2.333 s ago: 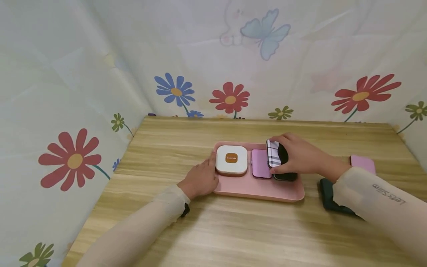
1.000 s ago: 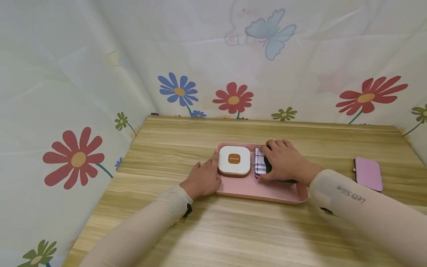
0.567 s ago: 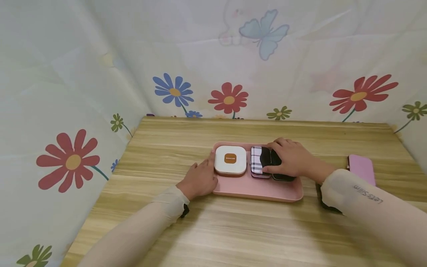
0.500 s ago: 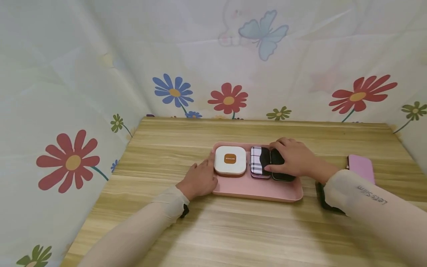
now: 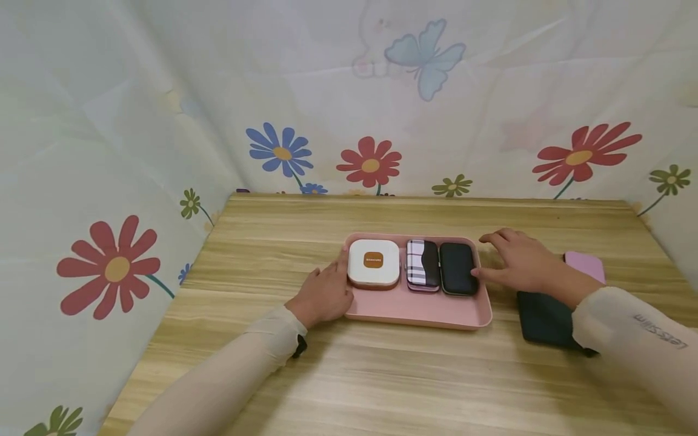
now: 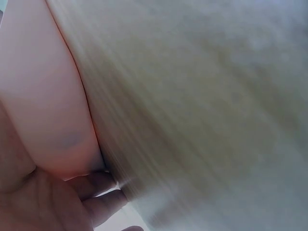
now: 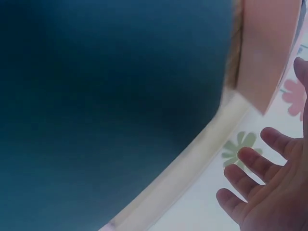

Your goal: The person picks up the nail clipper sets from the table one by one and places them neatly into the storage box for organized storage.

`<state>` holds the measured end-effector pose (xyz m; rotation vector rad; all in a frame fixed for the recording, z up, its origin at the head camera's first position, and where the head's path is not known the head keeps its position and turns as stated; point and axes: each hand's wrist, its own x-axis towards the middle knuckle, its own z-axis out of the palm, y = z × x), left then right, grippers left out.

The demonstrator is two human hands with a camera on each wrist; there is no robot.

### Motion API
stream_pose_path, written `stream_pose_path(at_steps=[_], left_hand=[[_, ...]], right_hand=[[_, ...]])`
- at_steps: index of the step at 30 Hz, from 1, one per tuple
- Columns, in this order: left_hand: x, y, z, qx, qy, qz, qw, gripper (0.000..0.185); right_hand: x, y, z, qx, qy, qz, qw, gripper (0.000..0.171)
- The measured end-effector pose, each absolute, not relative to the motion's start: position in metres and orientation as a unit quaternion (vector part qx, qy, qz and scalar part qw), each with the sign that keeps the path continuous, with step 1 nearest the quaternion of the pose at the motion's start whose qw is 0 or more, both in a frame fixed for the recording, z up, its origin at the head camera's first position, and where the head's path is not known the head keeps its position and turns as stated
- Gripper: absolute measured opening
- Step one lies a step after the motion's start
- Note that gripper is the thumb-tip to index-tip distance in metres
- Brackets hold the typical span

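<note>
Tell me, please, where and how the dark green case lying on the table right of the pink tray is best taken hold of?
Probably from above with the right hand, pinching the two long edges of the dark green case. It lies flat on the wooden table, so no underside is reachable. Its left side, facing the pink tray, looks free; the right forearm covers its right corner.

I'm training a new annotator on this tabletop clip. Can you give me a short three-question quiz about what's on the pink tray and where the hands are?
1. How many cases lie in the pink tray?
2. True or false: the right hand grips the black case.
3. Which case is nearest the left hand: A plaid case, B white square case, C dark green case?

Key: 1. Three. 2. False; its fingers are spread and relaxed beside the tray's right edge. 3. B.
</note>
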<state>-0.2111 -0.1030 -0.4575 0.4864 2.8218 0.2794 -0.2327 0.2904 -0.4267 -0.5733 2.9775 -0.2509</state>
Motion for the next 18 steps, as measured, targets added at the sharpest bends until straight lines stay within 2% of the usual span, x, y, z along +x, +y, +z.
stream_pose_path(at_steps=[10, 18], left_hand=[[-0.212, -0.103, -0.459, 0.166, 0.973, 0.092, 0.129, 0.081], [-0.212, -0.104, -0.460, 0.166, 0.973, 0.096, 0.129, 0.081]], right_hand=[[-0.219, 0.328, -0.414, -0.186, 0.973, -0.108, 0.089, 0.099], [-0.195, 0.358, -0.425, -0.218, 0.965, -0.077, 0.123, 0.120]])
